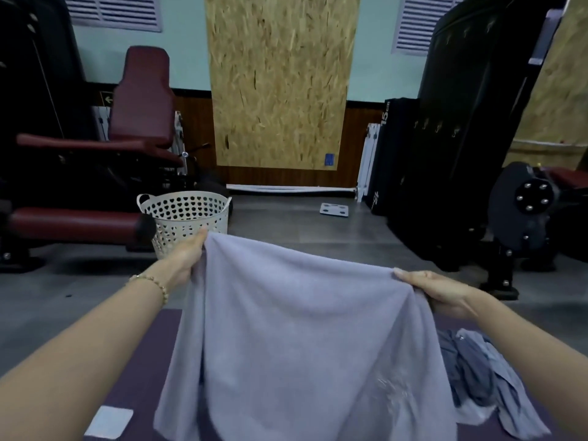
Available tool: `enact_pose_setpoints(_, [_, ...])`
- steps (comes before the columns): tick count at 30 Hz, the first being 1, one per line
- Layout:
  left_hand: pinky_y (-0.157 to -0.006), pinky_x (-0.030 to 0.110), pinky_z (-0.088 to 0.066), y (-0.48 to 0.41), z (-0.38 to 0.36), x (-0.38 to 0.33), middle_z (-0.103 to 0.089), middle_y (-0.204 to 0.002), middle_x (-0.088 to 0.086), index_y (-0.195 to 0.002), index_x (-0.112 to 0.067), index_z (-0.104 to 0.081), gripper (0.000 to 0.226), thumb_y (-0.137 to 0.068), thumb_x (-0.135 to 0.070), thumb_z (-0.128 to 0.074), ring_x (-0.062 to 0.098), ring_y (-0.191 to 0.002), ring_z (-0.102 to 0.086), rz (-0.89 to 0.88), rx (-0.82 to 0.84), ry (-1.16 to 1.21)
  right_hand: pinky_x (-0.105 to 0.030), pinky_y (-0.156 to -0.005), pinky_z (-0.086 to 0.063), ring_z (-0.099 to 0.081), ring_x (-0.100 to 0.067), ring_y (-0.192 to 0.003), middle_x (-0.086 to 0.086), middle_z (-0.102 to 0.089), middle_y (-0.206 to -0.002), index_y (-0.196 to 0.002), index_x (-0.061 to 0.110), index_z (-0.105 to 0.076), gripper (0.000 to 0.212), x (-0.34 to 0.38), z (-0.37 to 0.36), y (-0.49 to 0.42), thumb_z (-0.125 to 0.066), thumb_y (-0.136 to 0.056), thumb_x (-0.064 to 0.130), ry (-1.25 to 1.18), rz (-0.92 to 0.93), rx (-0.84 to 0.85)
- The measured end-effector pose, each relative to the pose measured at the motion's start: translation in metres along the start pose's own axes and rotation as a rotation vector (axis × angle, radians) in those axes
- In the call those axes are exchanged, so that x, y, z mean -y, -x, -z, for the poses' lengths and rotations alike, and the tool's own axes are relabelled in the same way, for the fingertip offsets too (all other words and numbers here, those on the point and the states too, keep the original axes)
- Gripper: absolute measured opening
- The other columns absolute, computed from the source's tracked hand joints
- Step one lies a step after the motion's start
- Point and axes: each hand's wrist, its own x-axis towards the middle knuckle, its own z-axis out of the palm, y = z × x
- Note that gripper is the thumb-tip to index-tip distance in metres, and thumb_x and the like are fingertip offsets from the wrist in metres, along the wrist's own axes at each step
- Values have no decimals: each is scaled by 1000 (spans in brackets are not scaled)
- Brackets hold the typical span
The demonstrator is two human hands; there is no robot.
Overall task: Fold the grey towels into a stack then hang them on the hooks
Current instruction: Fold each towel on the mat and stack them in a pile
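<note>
Two hands: the left hand and right hand are held well apart, each with fingers curled round one top corner of the same grey towel.
Towel: it is stretched between the hands in the air. The top edge sags a little in the middle, and the cloth hangs down toward the purple mat. Whether the lower edge touches the mat cannot be told.
Other towels: a crumpled heap of grey cloth lies on the mat, just beside the hanging towel on its right. No folded stack is in view.
Step in hand: judging by the grip, this is the spreading-out before the first fold, so the task looks to be near its start.
Next move: it probably calls for bringing the two held corners together, or laying the towel flat on the mat. The edges need to line up, and the towel should stay off the heap.
Hooks: a row of small hooks sits on the dark panel far to the right, well apart from the hands.
Basket: a white basket stands on the floor beyond the left hand.
</note>
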Motion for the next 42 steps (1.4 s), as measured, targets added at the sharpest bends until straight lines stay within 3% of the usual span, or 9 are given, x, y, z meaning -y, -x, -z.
enact_pose_setpoints(9, [-101, 41, -45, -72, -16, -9, -61, -121, 8, -116, -14, -60, 43, -100, -45, -36, 25, -110, -57, -198, -217, 67, -41, -98, -48, -66, -27, -102, -10, -73, -103, -98, 13, -73, 56, 36, -9, -91, -72, -62, 56, -168, 295, -292])
enact_pose_setpoints(15, [-103, 38, -42, -82, -27, 2, -62, -114, 5, -107, -21, -61, 44, -97, -54, -34, 23, -109, -57, -265, -295, -16, -26, -61, -43, -54, -13, -61, -2, -57, -65, -59, 21, -55, 40, 17, -11, -123, -72, -64, 57, -148, 355, -303])
enact_pose_setpoints(21, [-70, 27, -41, -83, -75, 138, -59, -96, 8, -96, -5, -65, 45, -98, -44, -42, 17, -91, -52, -71, -21, -384, -24, -54, -34, -40, -17, -68, -10, -44, -70, -76, 10, -54, 33, -117, -33, -181, -61, -89, 40, 56, 164, -298])
enact_pose_setpoints(25, [-80, 31, -53, -96, -109, 258, -68, -83, 4, -90, -11, -65, 60, -89, -59, -29, 23, -80, -64, 209, -9, -494, -16, -42, -29, -34, -13, -53, -9, -38, -62, -67, 7, -48, 37, -200, -56, -208, -59, -92, 32, 188, -57, -170])
enact_pose_setpoints(27, [-56, 20, -50, -97, -110, 303, -60, -56, -1, -64, -13, -55, 46, -93, -48, -44, 13, -52, -57, 307, 304, -611, -17, -43, -29, -32, -10, -47, -5, -35, -54, -54, 14, -37, 47, -236, -66, -217, -61, -92, 28, 201, -183, -117])
enact_pose_setpoints(30, [-46, 15, -31, -102, -106, 344, -42, -46, -8, -51, -18, -38, 45, -92, -17, -57, 6, -47, -40, 352, 452, -793, -17, -54, -36, -42, -11, -54, 7, -47, -52, -52, 20, -44, 47, -280, -73, -234, -56, -93, 40, 253, -365, 3])
enact_pose_setpoints(34, [-51, 15, -28, -135, -143, 372, -40, -51, -6, -48, -23, -37, 48, -86, -1, -57, 0, -44, -39, 173, 466, -848, -18, -70, -52, -70, -8, -77, 5, -75, -83, -89, 16, -72, 38, -322, -61, -252, -46, -97, 43, 190, -509, 186])
enact_pose_setpoints(37, [-63, 23, -33, -151, -193, 378, -51, -69, 5, -61, -20, -47, 30, -88, -34, -47, 3, -63, -46, 46, 564, -801, -10, -54, -48, -64, -5, -59, 8, -70, -67, -79, 12, -69, 28, -351, -39, -265, -51, -97, 22, 153, -419, -55])
enact_pose_setpoints(42, [-93, 27, -36, -163, -297, 394, -59, -112, 17, -94, -9, -57, 14, -99, -16, -46, 28, -109, -56, 13, 622, -754, -11, -54, -41, -55, -22, -79, 1, -59, -75, -92, 7, -65, 11, -416, 0, -273, -58, -93, 16, 162, -444, -387])
